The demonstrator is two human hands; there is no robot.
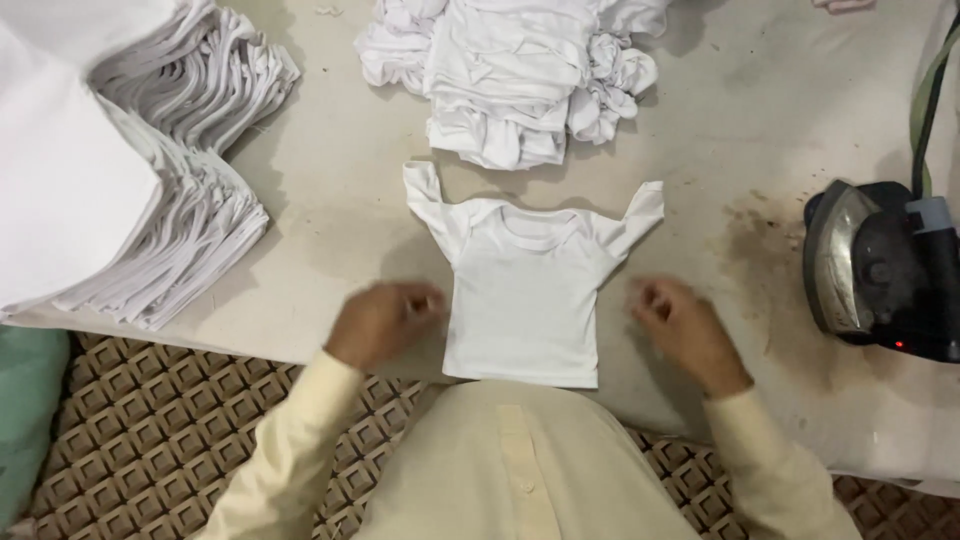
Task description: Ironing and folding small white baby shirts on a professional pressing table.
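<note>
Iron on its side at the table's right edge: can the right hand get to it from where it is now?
Probably yes: only bare, stained table lies between the right hand and the iron.

1. Small white long-sleeved shirt (525, 300), laid flat: one.
2. Stacks of folded white garments (150, 170): two, side by side.
3. Heap of unfolded white garments (515, 70): one.
4. Clothes iron (880, 270): one.
5. Hands: two, left hand (380, 322) and right hand (685, 330).
</note>
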